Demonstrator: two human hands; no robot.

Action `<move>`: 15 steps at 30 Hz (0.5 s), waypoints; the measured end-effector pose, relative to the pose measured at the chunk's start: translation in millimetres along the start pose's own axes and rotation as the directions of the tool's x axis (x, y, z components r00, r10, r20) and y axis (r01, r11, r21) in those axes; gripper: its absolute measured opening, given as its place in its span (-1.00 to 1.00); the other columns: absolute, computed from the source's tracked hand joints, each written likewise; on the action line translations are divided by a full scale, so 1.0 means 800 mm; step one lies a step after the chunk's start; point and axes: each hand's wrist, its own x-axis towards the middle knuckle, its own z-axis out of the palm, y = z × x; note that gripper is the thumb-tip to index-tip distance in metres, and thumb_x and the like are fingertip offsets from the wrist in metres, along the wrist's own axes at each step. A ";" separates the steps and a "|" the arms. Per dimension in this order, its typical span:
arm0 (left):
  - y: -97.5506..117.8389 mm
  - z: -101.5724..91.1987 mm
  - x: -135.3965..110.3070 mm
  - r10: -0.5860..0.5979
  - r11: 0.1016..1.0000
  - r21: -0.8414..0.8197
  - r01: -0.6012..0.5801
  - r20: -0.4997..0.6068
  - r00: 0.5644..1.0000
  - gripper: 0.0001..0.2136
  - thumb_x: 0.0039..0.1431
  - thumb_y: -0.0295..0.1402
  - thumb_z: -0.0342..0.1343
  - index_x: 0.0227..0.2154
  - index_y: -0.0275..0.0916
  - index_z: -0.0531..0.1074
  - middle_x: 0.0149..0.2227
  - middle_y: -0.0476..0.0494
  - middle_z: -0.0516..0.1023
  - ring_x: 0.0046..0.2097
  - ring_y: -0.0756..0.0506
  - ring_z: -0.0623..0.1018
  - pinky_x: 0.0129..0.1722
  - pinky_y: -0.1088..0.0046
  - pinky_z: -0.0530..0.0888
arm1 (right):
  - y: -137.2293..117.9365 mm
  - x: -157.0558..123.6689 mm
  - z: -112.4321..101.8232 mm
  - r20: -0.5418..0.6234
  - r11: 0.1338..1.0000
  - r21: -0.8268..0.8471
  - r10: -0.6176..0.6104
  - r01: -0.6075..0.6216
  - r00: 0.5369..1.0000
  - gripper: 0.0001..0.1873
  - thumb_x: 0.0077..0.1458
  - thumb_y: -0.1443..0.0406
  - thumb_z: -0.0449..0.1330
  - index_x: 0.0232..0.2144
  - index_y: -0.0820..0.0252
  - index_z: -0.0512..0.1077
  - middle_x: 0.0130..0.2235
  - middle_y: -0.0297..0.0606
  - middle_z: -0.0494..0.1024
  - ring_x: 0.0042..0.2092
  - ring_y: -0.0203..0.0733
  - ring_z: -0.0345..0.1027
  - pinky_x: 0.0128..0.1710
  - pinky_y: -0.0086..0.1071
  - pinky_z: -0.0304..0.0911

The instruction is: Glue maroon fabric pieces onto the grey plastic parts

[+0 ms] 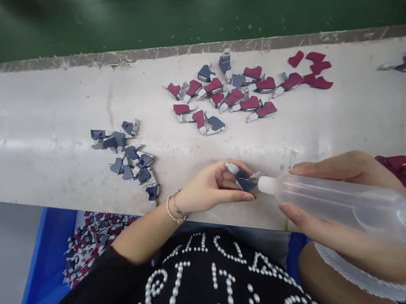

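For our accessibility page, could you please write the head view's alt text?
The right hand holds a translucent bottle, its white cap pointed toward a small blue-gray part in the left hand. Similar parts, some red, lie on the table.

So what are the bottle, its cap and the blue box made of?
The bottle looks like cloudy, shiny plastic: light shows through and gleams on it. Its cap seems to be smooth plastic, plain white and not see-through. The blue box is probably smooth plastic, going by its even colour.
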 end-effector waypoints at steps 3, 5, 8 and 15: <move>0.001 0.001 0.002 0.000 1.000 -0.009 0.001 0.016 1.000 -0.66 0.06 -0.46 0.40 -0.14 -0.26 0.42 -0.23 -0.05 0.61 -0.20 0.03 0.64 -0.11 0.51 0.58 | -0.002 0.001 0.001 -0.008 0.997 -0.083 0.003 -0.004 1.000 -0.71 -0.04 0.20 0.43 -0.33 0.04 0.40 -0.49 -0.40 0.50 -0.59 -0.26 0.38 -0.74 -0.45 0.26; 0.000 0.001 0.002 0.008 1.000 -0.002 -0.008 0.024 1.000 -0.67 0.07 -0.46 0.39 -0.14 -0.26 0.42 -0.23 -0.05 0.61 -0.18 0.03 0.64 -0.09 0.52 0.58 | -0.001 0.002 0.000 -0.011 0.995 -0.105 0.000 -0.001 1.000 -0.72 -0.02 0.17 0.42 -0.34 0.04 0.39 -0.51 -0.41 0.47 -0.60 -0.27 0.36 -0.74 -0.43 0.25; -0.002 0.000 0.002 0.020 1.000 0.005 -0.020 0.042 0.999 -0.68 0.09 -0.46 0.38 -0.12 -0.24 0.42 -0.22 -0.03 0.61 -0.17 0.05 0.64 -0.08 0.56 0.57 | 0.001 0.003 -0.001 0.006 0.991 -0.136 -0.014 0.015 1.000 -0.72 0.00 0.15 0.41 -0.33 0.04 0.40 -0.43 -0.40 0.50 -0.54 -0.29 0.38 -0.68 -0.42 0.29; -0.002 0.001 0.000 0.006 1.000 -0.006 -0.006 0.071 0.997 -0.68 0.14 -0.47 0.35 -0.09 -0.22 0.40 -0.23 0.01 0.60 -0.16 0.08 0.63 -0.08 0.60 0.56 | 0.004 0.002 0.002 0.013 0.983 -0.175 -0.047 0.048 0.999 -0.73 0.02 0.13 0.41 -0.34 0.04 0.40 -0.35 -0.44 0.50 -0.43 -0.34 0.39 -0.58 -0.43 0.27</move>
